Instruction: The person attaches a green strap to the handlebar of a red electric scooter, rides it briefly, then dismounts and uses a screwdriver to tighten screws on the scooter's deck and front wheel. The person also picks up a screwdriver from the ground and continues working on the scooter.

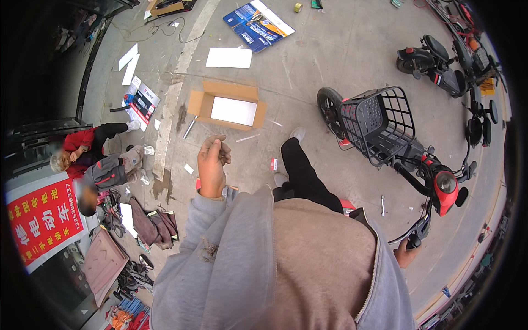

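My left hand [211,169] is raised in front of my body with its fingers curled in. Whether anything small is between them, I cannot make out. To my right stands a red and black electric scooter [444,187] with a large black basket [379,124] at its front wheel. My right hand [406,256] is closed around the black handlebar grip [415,241] on its near side, and the sleeve and jacket hide part of that arm. Beyond my left hand, an open cardboard box [228,105] lies on the ground with white inside it.
A wrench [383,205] and a small red and white box [274,164] lie on the concrete. A metal tube [190,127] rests beside the cardboard box. Flattened blue cardboard [257,26] lies farther off. Two people sit at the left by a red banner [45,217]. More scooters [432,63] stand far right.
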Motion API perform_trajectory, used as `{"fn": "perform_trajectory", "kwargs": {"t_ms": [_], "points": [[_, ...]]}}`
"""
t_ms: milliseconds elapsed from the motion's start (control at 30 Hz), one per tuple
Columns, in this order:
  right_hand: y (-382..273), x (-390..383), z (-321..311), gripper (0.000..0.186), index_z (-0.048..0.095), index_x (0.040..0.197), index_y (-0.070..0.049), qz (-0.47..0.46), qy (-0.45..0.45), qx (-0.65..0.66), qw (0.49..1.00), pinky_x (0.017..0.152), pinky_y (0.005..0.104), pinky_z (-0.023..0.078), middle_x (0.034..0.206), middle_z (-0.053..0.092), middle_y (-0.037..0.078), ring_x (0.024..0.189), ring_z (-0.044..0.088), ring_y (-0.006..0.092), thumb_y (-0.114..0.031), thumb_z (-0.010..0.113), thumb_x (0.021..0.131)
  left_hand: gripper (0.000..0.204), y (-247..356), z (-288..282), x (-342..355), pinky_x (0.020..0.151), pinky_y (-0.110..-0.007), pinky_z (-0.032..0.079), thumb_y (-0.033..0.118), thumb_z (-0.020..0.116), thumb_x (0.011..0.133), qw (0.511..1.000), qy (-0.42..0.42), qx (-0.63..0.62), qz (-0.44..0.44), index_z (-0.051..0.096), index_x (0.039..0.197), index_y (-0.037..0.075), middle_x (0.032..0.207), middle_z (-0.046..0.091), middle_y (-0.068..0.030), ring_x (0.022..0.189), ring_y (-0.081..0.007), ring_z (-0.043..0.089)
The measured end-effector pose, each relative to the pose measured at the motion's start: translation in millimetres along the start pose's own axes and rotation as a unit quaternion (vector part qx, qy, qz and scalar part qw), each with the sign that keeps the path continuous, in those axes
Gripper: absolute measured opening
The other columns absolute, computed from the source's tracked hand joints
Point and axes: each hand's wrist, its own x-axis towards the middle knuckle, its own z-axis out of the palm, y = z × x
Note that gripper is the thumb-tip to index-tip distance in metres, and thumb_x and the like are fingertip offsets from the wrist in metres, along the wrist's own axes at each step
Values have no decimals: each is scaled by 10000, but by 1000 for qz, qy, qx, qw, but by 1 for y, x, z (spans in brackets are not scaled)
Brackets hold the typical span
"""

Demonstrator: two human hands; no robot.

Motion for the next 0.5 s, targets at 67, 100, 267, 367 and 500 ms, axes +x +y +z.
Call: {"fn": "perform_trajectory", "kwargs": {"t_ms": [67,100,267,367,500], "points": [[10,7,1,465,439,1278,21,-92,31,-10,995,696,372,528,1074,606,174,813,634,274,-163,652,908,225,19,19,25,584,-242,440,191,522,1006,1000,-3,10,3,624,1095,11,771,605,-34,632,-107,531],[13,10,5,483,433,1290,38,-103,57,-17,993,774,385,531,1100,602,187,893,639,299,-157,651,906,225,31,30,37,583,-242,440,190,524,1006,1000,-10,19,0,625,1094,10,770,605,-34,632,-107,532],[-1,16,3,585,406,1347,74,12,34,-140,989,942,426,451,1183,557,269,1079,576,385,-173,689,899,216,89,115,114,587,-240,445,186,524,1009,994,-67,81,21,624,1091,13,766,603,-31,636,-101,533],[-29,11,4,604,391,1371,72,-24,41,-139,989,958,423,445,1212,555,281,1111,571,395,-177,688,908,230,118,182,158,606,-243,448,200,525,1018,985,-130,103,54,616,1121,16,785,597,-21,652,-98,532],[-64,13,9,585,385,1390,43,28,59,-135,989,935,415,473,1189,605,276,1087,625,375,-159,673,922,232,143,272,194,609,-243,446,199,521,1022,962,-231,147,17,616,1122,13,788,599,-20,660,-96,533]]}}
